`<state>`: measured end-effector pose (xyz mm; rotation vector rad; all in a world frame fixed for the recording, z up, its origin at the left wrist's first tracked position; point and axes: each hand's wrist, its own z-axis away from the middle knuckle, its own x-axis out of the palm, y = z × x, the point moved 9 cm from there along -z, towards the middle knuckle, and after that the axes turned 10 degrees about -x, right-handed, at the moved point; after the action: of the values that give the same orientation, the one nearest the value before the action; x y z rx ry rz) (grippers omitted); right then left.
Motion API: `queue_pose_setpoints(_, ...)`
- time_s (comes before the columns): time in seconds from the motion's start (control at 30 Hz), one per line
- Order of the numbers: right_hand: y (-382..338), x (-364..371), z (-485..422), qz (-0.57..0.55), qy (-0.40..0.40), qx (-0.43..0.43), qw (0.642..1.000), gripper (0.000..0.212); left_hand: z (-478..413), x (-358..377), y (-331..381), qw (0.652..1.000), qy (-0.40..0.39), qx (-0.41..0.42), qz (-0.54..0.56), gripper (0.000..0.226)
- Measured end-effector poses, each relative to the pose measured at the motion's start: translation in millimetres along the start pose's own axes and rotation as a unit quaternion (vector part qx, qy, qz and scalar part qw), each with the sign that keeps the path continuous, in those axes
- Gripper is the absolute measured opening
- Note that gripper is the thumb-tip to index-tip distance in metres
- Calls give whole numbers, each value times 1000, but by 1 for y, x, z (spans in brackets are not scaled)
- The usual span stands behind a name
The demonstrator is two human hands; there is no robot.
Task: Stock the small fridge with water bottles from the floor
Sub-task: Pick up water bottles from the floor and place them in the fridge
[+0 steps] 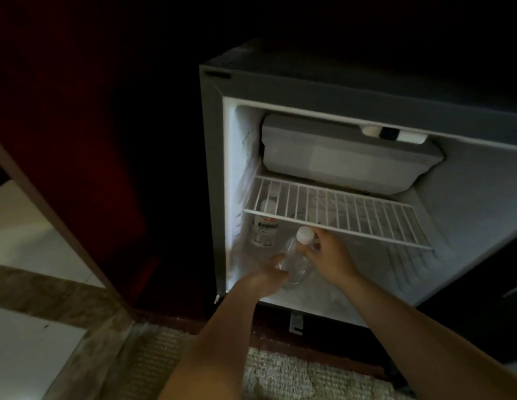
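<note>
Fridge (211, 168) open and lit. Below wire shelf (338, 212), at 9 o'clock, labelled bottle (264, 226) standing upright. Left hand (270, 272) curled round base of clear bottle (294, 265), tilted in lower compartment's mouth, white cap (304, 234) toward 12 o'clock. Right hand (329, 258) gripping neck from 3 o'clock.

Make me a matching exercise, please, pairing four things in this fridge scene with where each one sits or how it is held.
Things:
1. clear bottle
2. labelled bottle
3. wire shelf
4. freezer box

Places or states:
A. at the top of the fridge interior
B. tilted, gripped by the left hand and right hand
C. across the fridge's middle
D. standing at the left, under the shelf

Pairs: 1-B, 2-D, 3-C, 4-A.
</note>
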<state>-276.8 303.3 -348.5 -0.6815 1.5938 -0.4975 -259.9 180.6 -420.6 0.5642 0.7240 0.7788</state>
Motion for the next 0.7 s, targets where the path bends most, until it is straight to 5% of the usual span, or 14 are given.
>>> queue_pose_setpoints(0.1,5,9,5,-39,-16,9,999,57,-3,7,-3,992,-29,-10,125,41)
queue_pose_setpoints(0.33,22,10,0,-94,12,53,994,43,-13,21,-3,918,-38,-55,391,52)
queue_pose_setpoints(0.6,36,11,-18,-132,40,63,988,53,-31,33,5,894,-6,-55,446,51)
queue_pose_setpoints(0.7,44,13,-31,-111,42,73,990,56,-36,31,8,888,31,-46,457,25)
